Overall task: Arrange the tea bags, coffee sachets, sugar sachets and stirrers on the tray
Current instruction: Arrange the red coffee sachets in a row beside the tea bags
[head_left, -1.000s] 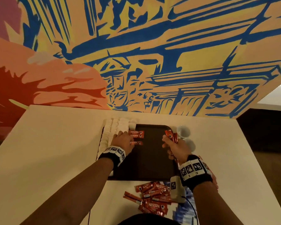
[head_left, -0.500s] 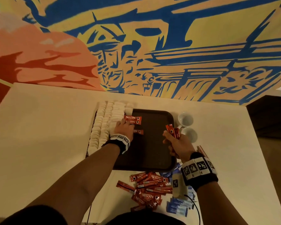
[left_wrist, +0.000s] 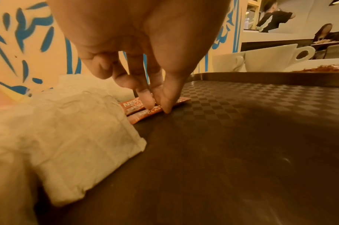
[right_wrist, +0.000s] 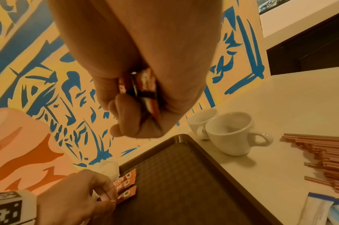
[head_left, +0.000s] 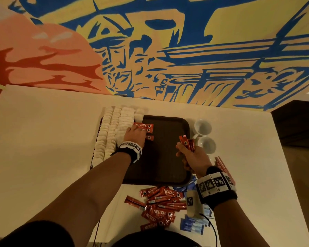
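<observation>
A dark brown tray [head_left: 168,168] holds rows of white tea bags [head_left: 112,134] along its left side. Beside them lie three red coffee sachets [head_left: 146,128], stacked as a short column. My left hand [head_left: 135,136] is over their left ends. In the left wrist view its fingertips [left_wrist: 145,103] press down on the sachets [left_wrist: 143,115]. My right hand [head_left: 190,155] hovers over the tray's right part and grips a bundle of coffee sachets [head_left: 185,142], also seen in the right wrist view [right_wrist: 145,91].
Loose coffee sachets [head_left: 161,202] and blue sugar sachets [head_left: 193,224] lie on the table in front of the tray. Two white cups [head_left: 202,128] stand right of the tray, with brown stirrers [right_wrist: 328,159] beside them. A painted wall rises behind the table.
The head view has tilted down, so more of the near table shows. My left hand stays on the sachet column at the tea bags. The right hand keeps its bundle in about the same spot.
</observation>
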### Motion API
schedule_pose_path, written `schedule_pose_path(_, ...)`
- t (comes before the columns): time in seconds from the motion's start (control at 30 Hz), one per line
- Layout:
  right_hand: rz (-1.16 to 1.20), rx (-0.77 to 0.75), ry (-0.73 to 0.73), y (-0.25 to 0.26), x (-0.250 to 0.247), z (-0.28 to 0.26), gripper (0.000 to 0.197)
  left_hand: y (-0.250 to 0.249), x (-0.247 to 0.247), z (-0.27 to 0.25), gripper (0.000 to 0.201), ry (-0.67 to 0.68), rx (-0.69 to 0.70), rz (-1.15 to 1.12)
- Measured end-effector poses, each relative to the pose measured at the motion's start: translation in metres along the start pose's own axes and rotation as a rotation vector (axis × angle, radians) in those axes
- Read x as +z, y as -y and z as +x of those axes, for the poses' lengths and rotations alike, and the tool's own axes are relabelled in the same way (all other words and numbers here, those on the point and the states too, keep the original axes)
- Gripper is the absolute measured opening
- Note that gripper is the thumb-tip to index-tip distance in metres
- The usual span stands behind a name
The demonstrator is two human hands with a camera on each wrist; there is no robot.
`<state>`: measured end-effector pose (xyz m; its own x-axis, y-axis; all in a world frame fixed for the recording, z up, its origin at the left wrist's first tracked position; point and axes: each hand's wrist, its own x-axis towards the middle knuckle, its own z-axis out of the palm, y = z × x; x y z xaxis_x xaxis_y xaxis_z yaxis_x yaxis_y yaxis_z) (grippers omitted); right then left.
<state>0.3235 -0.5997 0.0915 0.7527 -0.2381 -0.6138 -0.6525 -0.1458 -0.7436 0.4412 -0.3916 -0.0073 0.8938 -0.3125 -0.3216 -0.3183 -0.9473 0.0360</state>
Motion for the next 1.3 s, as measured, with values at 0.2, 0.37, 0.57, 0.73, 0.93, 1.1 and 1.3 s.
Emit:
schedule_pose_path(0.2,-0.002,0.002,0.016,0.001,0.000,0.002,0.038,0.002,-0.003,0.007,0.029,-0.003,-0.029,0.028)
schedule_pose_path(0.37,-0.008,0.006,0.025,0.002,0.001,0.000,0.036,0.006,-0.007,0.009,0.032,0.006,-0.023,0.037)
schedule_pose_path(0.57,-0.009,-0.041,0.107,0.019,0.005,-0.007,0.025,0.011,-0.014,0.000,0.038,-0.059,-0.069,-0.083)
schedule_pose_path(0.73,0.055,-0.039,0.285,0.030,0.019,-0.021,0.024,0.028,-0.035,-0.029,0.018,-0.222,-0.201,-0.522)
schedule_pose_path(0.93,0.026,-0.102,0.373,0.036,0.043,-0.043,0.026,0.044,-0.085,-0.095,0.025,-0.173,-0.084,-1.063)
schedule_pose_path(1.1,-0.065,-0.124,0.386,0.049,0.065,-0.070,0.028,0.054,-0.106,-0.146,0.022,-0.104,0.047,-1.265)
schedule_pose_path(1.3,-0.098,-0.225,0.357,0.069,0.095,-0.093,0.031,0.055,-0.128,-0.175,0.019,-0.169,0.089,-1.281)
